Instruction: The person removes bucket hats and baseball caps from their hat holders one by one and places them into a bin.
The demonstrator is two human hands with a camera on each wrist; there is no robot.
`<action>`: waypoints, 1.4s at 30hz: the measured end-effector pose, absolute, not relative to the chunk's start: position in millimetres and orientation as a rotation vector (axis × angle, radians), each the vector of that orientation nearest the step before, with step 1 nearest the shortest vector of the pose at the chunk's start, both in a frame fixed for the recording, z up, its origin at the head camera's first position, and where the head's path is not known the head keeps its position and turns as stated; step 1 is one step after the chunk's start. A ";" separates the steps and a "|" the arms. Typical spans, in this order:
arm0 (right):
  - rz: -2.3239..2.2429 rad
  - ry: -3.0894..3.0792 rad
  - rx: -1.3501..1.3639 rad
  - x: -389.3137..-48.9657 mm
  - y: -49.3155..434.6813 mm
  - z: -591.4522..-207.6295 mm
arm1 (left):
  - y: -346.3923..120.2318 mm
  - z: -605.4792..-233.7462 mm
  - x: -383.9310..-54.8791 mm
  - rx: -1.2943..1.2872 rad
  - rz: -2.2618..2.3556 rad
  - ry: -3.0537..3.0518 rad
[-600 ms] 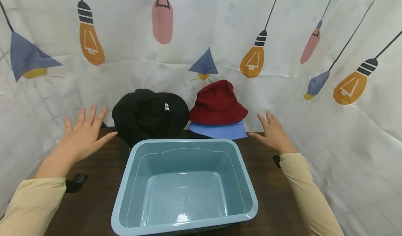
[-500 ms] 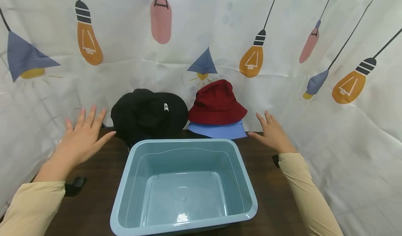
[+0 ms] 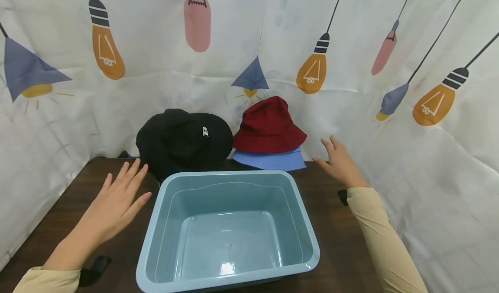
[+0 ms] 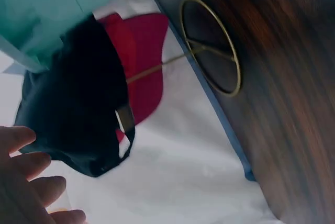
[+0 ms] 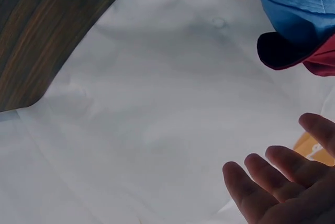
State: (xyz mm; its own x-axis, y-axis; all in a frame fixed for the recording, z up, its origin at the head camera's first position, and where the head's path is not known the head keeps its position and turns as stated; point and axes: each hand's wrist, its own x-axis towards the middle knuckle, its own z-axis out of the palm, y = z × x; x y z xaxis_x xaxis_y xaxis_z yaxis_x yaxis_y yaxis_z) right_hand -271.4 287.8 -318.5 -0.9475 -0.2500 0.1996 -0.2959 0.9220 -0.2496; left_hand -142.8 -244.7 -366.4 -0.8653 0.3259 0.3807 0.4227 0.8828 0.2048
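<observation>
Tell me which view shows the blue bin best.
The head view: nearly the whole rim of the blue bin and its inside floor show. Left wrist catches only a cut-off piece at the top left; right wrist shows none of it.

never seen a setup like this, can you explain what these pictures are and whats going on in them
There's no robot here: it's a person working with two bare hands. The widest picture comes from a camera on the head, looking forward and down. The other two come from cameras on each wrist.

On the dark table sits a blue tub, between the left hand and the right hand. Beyond it are a black cap and a red hat above a blue hat. The left wrist view also shows a thin metal stand below the cap. A white printed cloth hangs behind.

Both hands have their fingers apart, and neither holds anything.
</observation>
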 end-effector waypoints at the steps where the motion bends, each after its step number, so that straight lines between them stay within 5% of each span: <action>1: 0.412 -2.920 0.414 -271.4 287.1 -317.6 | -241.5 -366.6 -140.1 -0.572 -0.399 -2.700; 42: 0.755 -2.588 0.512 -334.7 197.3 -265.4 | -220.0 -382.5 -130.4 -0.792 -0.325 -2.586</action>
State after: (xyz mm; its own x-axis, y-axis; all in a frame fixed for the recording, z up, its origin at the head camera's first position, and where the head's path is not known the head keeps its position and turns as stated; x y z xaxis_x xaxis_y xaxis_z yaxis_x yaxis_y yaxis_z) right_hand -334.7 197.3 -265.4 -0.8554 -0.2315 0.4634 -0.4445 0.7875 -0.4269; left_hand -130.4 -220.0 -382.5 -0.7524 0.4797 0.4513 0.5764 0.8112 0.0987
